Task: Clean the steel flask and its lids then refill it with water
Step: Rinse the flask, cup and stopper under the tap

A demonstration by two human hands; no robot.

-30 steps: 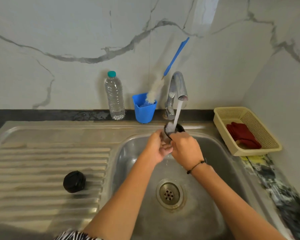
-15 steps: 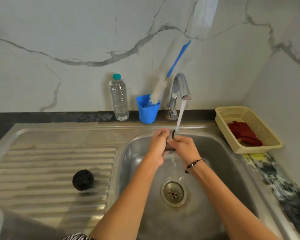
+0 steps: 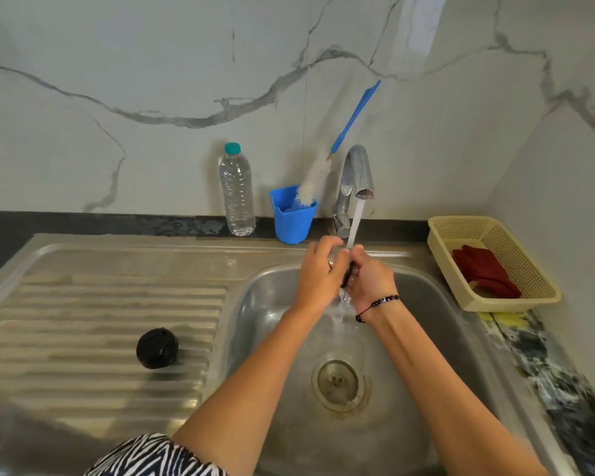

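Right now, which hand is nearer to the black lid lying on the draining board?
Left. The left hand is over the sink, on the side toward the black lid. The right hand is beyond it, farther from the lid.

Soft even daylight — edges warped

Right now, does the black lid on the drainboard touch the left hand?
Apart. The head view shows the lid alone on the drainboard, the left hand under the tap.

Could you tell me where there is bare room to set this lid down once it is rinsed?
The ribbed drainboard around the black lid is bare. Crowded: the back ledge with bottle, blue cup and tap.
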